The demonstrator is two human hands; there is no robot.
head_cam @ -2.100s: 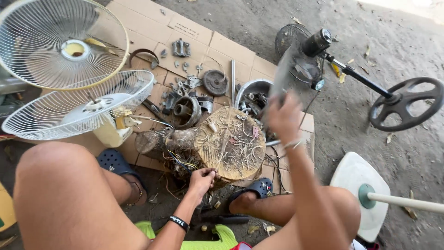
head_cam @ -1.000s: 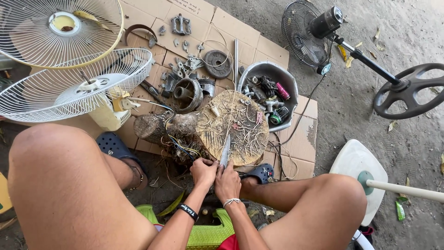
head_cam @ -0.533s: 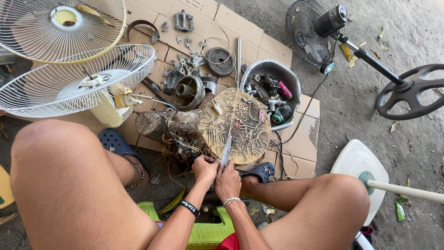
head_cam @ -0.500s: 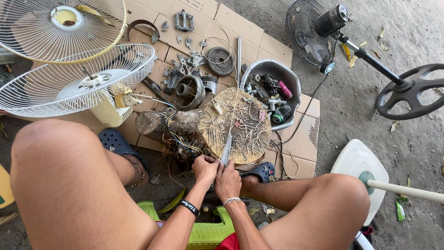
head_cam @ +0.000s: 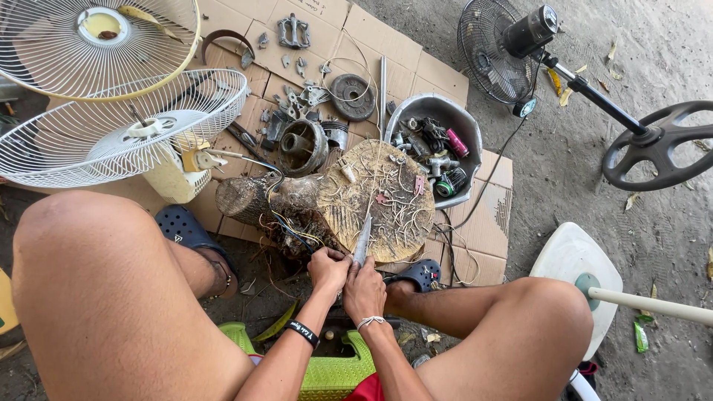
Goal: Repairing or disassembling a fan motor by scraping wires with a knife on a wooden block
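Note:
A knife (head_cam: pixel 362 239) points blade-up over the near edge of a round wooden stump (head_cam: pixel 371 199) littered with wire scraps. My right hand (head_cam: pixel 364 289) grips the knife's handle. My left hand (head_cam: pixel 327 269) is closed right beside it, pinching something small against the blade that I cannot make out. Coloured wires (head_cam: pixel 288 229) trail from the stump's left side.
Two white fan guards (head_cam: pixel 111 134) lie at left on flattened cardboard (head_cam: pixel 416 70) with scattered metal parts and a motor housing (head_cam: pixel 301 146). A grey basin (head_cam: pixel 466 134) holds tools. A black fan on a stand (head_cam: pixel 490 48), a white fan base (head_cam: pixel 575 267), and my bare knees flank the spot.
My right hand came down from the black fan's area to join the left at the stump's near edge, now holding the knife. Over the last second both hands stay nearly still.

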